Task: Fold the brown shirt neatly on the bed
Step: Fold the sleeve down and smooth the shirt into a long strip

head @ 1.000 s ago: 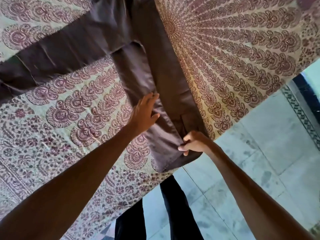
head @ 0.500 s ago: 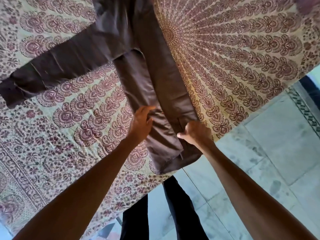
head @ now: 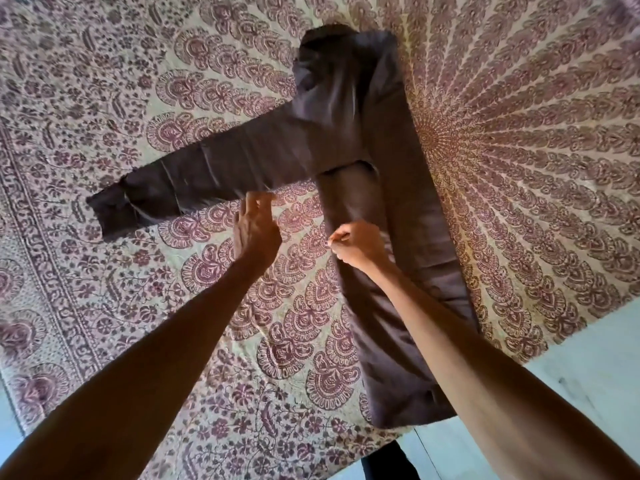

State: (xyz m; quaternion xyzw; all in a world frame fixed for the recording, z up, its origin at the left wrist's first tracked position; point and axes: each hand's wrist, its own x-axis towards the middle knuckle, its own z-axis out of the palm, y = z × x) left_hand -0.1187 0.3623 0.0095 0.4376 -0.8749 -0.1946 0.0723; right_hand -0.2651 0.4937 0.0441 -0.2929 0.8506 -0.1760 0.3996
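The brown shirt lies on the patterned bed, its body folded into a long narrow strip from the collar at the far end to the hem at the near edge. One sleeve stretches out flat to the left. My left hand reaches the sleeve's lower edge, and its fingertips pinch the fabric there. My right hand is curled in a fist on the left edge of the folded body, with thumb and forefinger pinching that edge.
The bedspread's near edge runs diagonally at lower right, with pale tiled floor beyond it. My dark trouser leg shows just below the shirt's hem.
Both hands have moved away from the hem toward the middle of the shirt. My left hand left the folded body and went to the sleeve's edge. The view now takes in the collar.
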